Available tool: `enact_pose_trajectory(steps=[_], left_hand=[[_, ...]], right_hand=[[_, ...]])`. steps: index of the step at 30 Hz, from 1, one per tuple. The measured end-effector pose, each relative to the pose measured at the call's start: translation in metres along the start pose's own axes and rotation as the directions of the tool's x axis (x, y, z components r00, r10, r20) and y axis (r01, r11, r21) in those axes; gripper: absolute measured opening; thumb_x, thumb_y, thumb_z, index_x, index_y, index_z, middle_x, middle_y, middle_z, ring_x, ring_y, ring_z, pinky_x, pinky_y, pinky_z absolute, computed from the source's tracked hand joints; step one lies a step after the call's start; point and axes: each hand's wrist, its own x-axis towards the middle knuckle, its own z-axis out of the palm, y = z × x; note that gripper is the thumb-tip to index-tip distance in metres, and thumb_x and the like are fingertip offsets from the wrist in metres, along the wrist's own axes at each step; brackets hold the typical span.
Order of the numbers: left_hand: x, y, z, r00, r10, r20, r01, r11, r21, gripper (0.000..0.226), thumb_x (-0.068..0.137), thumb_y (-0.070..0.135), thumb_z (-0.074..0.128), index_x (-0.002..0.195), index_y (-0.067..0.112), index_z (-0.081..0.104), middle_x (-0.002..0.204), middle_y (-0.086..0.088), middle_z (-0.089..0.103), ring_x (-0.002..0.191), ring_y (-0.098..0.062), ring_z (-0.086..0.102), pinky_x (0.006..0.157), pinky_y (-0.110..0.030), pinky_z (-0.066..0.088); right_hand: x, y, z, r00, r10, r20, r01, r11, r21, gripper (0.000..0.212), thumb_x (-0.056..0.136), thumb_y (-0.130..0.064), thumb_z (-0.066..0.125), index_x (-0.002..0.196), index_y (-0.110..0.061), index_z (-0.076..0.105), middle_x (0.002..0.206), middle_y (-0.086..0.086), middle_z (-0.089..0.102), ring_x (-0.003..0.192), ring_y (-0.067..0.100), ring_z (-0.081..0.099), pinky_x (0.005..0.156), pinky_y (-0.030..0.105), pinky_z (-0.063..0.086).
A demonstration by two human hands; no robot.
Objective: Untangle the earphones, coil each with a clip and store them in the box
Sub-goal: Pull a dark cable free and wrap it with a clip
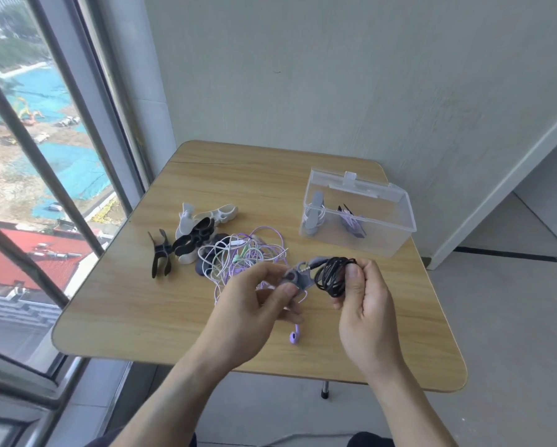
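right grip: right hand [365, 304] has thumb and fingers curled round the black earphone coil [332, 276], held above the bench [416, 317]
left grip: left hand [254, 304] pinches the grey clip [298, 276] between thumb and fingers
clip axis: long side runs roughly left to right, far end tilted up toward the coil and touching it
plug: a small metal jack [306, 266] pokes out left from the coil, right at the clip
tangle: purple and white earphone cords [248, 253] heaped on the bench just behind the left hand; one purple earbud [295, 337] lies near the wrists
spare clips: black and white ones [193, 233] piled left of the tangle
box: clear box [396, 227] at the far right, lid up, two coiled sets inside
hard to see: the hand hides the clip's near half; can't tell if it's clamped on the coil
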Motion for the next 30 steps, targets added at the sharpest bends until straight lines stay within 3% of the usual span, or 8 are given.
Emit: enact_pose_trajectory(steps=[5,8,10,14,17,21,26,30], left_hand=[[0.001,-0.002,0.000,0.997,-0.008,0.078,0.009,1.000,-0.019,0.013,0.099,0.006,0.058,0.110,0.010,0.061,0.088,-0.013,0.071,0.073,-0.033,0.074,0.076,-0.054,0.059],[0.002,-0.003,-0.001,0.991,0.013,0.131,-0.011,1.000,-0.010,0.025,0.098,-0.001,0.055,0.113,0.019,0.062,0.099,-0.004,0.067,0.077,-0.030,0.074,0.059,-0.037,0.057],[0.004,-0.007,-0.001,0.988,0.010,0.152,-0.011,1.000,0.008,0.029,0.098,-0.001,0.054,0.114,0.022,0.061,0.097,-0.001,0.069,0.081,-0.025,0.073,0.062,-0.030,0.054],[0.006,-0.008,0.003,0.980,-0.091,0.176,0.118,0.982,-0.149,0.043,0.074,0.009,0.056,0.117,0.008,0.065,0.102,-0.019,0.071,0.090,-0.023,0.071,0.084,-0.038,0.055],[0.006,-0.003,0.008,0.966,-0.155,0.206,0.222,0.906,-0.361,0.046,0.078,0.021,0.059,0.116,-0.002,0.063,0.103,-0.035,0.062,0.079,-0.032,0.064,0.070,-0.046,0.049],[0.007,0.001,0.016,0.952,-0.276,0.130,0.305,0.866,-0.396,0.056,0.093,0.049,0.059,0.109,-0.004,0.060,0.078,-0.017,0.064,0.061,-0.029,0.056,0.051,-0.031,0.045],[0.005,0.003,0.018,0.929,-0.327,0.173,0.369,0.812,-0.452,0.025,0.096,0.027,0.053,0.090,0.005,0.063,0.070,-0.014,0.058,0.055,-0.026,0.048,0.051,-0.030,0.038],[0.005,0.005,0.017,0.945,-0.262,0.195,0.323,0.839,-0.438,0.024,0.083,0.015,0.051,0.094,0.004,0.070,0.066,-0.013,0.059,0.056,-0.026,0.047,0.056,-0.031,0.039]], right_hand=[[0.003,0.006,-0.004,1.000,0.016,-0.013,-0.018,0.995,-0.101,0.031,0.105,-0.038,0.033,0.092,-0.018,0.054,0.075,-0.006,0.063,0.065,0.011,0.059,0.061,0.022,0.049],[0.004,0.012,-0.008,1.000,0.010,0.003,-0.010,0.986,-0.169,0.032,0.101,-0.045,0.035,0.096,-0.021,0.054,0.081,-0.002,0.064,0.071,0.019,0.061,0.068,0.042,0.054],[0.004,0.015,-0.008,1.000,0.010,0.011,-0.007,0.980,-0.198,0.033,0.099,-0.051,0.034,0.096,-0.024,0.054,0.083,-0.001,0.064,0.073,0.024,0.062,0.070,0.047,0.053],[-0.001,0.013,-0.001,1.000,-0.001,0.023,0.006,0.976,-0.219,0.029,0.103,-0.045,0.033,0.093,-0.025,0.051,0.079,-0.001,0.063,0.072,0.024,0.061,0.066,0.042,0.051],[-0.003,0.009,0.001,0.998,-0.018,0.052,0.030,0.972,-0.233,0.029,0.102,-0.041,0.034,0.095,-0.020,0.053,0.081,-0.004,0.061,0.073,0.016,0.060,0.065,0.031,0.049],[-0.005,0.004,0.001,0.991,-0.066,0.120,0.093,0.968,-0.231,0.021,0.105,-0.030,0.037,0.098,-0.019,0.053,0.085,-0.006,0.059,0.076,0.009,0.058,0.066,0.013,0.042],[-0.007,-0.004,0.001,0.969,-0.174,0.175,0.207,0.959,-0.193,0.013,0.102,-0.016,0.042,0.100,-0.018,0.054,0.087,-0.005,0.057,0.078,0.008,0.054,0.070,0.012,0.040],[-0.006,-0.005,-0.001,0.975,-0.141,0.174,0.175,0.964,-0.198,0.014,0.102,-0.018,0.041,0.099,-0.021,0.054,0.086,-0.007,0.058,0.078,0.009,0.055,0.070,0.012,0.040]])
